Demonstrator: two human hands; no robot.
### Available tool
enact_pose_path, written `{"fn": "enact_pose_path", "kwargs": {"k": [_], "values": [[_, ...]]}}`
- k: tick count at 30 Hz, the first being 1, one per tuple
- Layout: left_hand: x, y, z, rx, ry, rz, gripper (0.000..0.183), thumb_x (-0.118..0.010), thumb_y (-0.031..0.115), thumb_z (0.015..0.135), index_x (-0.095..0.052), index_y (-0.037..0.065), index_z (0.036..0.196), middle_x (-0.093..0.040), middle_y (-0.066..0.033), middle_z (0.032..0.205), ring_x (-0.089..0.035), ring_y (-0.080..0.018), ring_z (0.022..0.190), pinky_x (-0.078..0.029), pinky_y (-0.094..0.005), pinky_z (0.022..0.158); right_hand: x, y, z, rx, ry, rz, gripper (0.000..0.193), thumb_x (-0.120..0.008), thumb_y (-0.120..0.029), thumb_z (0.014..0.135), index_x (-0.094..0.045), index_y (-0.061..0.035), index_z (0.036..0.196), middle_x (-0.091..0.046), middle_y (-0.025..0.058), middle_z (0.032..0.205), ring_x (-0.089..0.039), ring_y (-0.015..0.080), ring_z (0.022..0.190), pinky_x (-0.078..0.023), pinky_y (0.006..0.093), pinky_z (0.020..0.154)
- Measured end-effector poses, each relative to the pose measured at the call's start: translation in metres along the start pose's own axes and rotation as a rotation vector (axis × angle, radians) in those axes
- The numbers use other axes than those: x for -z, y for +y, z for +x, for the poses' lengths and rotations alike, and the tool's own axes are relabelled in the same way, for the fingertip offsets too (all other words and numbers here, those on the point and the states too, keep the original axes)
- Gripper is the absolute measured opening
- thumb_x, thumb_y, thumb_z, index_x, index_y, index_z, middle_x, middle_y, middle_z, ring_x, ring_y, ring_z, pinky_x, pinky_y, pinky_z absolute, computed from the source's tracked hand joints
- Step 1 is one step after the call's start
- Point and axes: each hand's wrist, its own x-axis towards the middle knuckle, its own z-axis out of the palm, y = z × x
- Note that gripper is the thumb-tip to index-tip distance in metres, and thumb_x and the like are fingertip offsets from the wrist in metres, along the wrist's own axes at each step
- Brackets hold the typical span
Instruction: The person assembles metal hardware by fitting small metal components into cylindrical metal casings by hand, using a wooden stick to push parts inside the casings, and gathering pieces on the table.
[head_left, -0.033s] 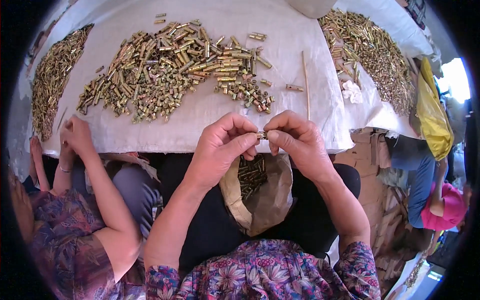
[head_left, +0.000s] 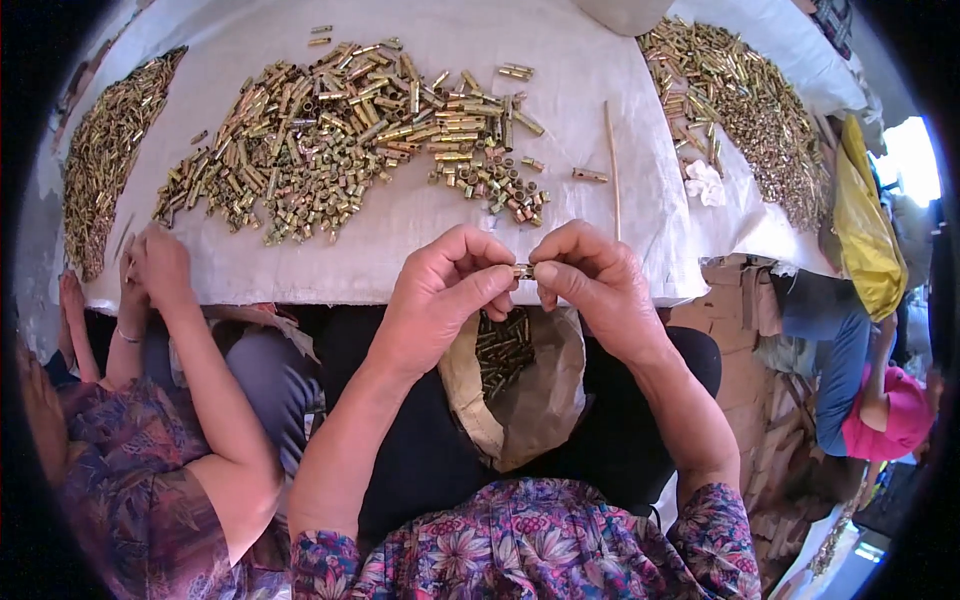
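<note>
Pinched metal tube [head_left: 523,271]: long axis apparently runs left-to-right.

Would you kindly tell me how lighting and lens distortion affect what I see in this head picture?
Head view: black corners from the fisheye, and the white sheet seems bowed toward the rim; head view: the bright patch at far right washed out, glints on the metal pile; head view: the small metal piece between the fingers too small for detail.

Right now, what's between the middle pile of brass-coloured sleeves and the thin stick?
Head view: one loose brass-coloured sleeve, lying on the white sheeting between the pile and the stick, close to the stick.
</note>
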Motion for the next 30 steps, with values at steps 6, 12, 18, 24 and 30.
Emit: {"fn": "enact_pose_path", "kwargs": {"k": [6,12,18,24,30], "values": [[0.002,-0.005,0.0,0.008,-0.012,0.025,0.015,-0.065,0.015,0.089,-0.056,0.004,0.094,-0.059,-0.0023,0.079,-0.057,-0.0093,0.068,-0.048,-0.0231,0.063,0.001,0.008,-0.004,0.032,-0.004,-0.066,0.01,-0.063,-0.009,0.09,-0.057,-0.0008,0.092,-0.057,0.0027,0.077,-0.055,0.0089,0.068,-0.047,0.024,0.061],[0.004,-0.005,-0.004,0.104,-0.15,-0.049,0.016,-0.067,0.013,0.088,-0.055,0.007,0.096,-0.057,0.0022,0.078,-0.053,-0.0045,0.066,-0.045,-0.0198,0.059,0.002,0.009,-0.011,-0.074,-0.127,0.265,0.01,-0.064,-0.008,0.089,-0.056,-0.0015,0.089,-0.058,0.0033,0.075,-0.056,0.0107,0.063,-0.046,0.0242,0.057],[0.007,-0.016,-0.008,0.023,-0.33,-0.104,0.02,-0.07,0.015,0.086,-0.054,0.007,0.094,-0.053,0.0049,0.079,-0.048,-0.0026,0.069,-0.04,-0.0188,0.06,-0.005,0.009,-0.02,-0.142,-0.248,0.506,0.012,-0.067,-0.008,0.087,-0.056,-0.002,0.086,-0.059,0.0054,0.074,-0.055,0.0116,0.057,-0.045,0.0242,0.053],[0.014,0.008,0.005,0.124,-0.124,0.524,0.019,-0.071,0.014,0.083,-0.057,0.002,0.087,-0.056,0.0028,0.078,-0.051,-0.0039,0.073,-0.044,-0.0228,0.064,0.002,-0.007,-0.024,0.069,-0.376,-0.194,0.017,-0.071,-0.013,0.084,-0.063,0.0004,0.092,-0.064,0.0036,0.082,-0.06,0.0124,0.075,-0.048,0.0252,0.068],[0.018,-0.003,0.04,-0.277,0.191,1.091,0.017,-0.066,0.015,0.079,-0.057,0.006,0.091,-0.062,-0.0114,0.085,-0.062,-0.0316,0.076,-0.047,-0.0406,0.064,0.031,-0.021,0.003,0.135,-0.064,-0.587,0.011,-0.064,-0.006,0.084,-0.064,0.0021,0.091,-0.064,0.0062,0.082,-0.059,0.0117,0.078,-0.047,0.0277,0.071]]}}
